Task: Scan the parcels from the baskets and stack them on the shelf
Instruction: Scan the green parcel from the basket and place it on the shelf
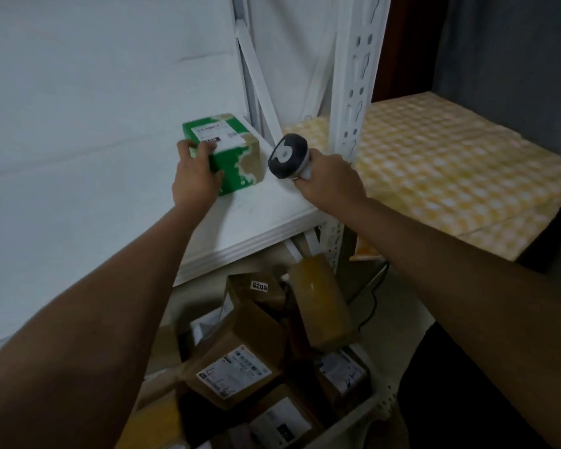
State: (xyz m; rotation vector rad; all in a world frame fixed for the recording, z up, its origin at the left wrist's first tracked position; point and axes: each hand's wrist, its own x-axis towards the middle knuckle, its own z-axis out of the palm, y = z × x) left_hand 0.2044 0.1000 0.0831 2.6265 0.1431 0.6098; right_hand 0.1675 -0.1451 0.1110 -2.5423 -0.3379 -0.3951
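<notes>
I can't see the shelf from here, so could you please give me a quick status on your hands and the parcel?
Left hand grips green parcel, resting on white shelf. Right hand holds scanner beside it. Nothing in the way.

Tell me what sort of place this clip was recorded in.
Probably a small parcel storeroom or pickup point. A white slotted-post shelf holds a green labelled parcel, the right hand holds a barcode scanner, and a basket below is full of brown labelled parcels.
</notes>
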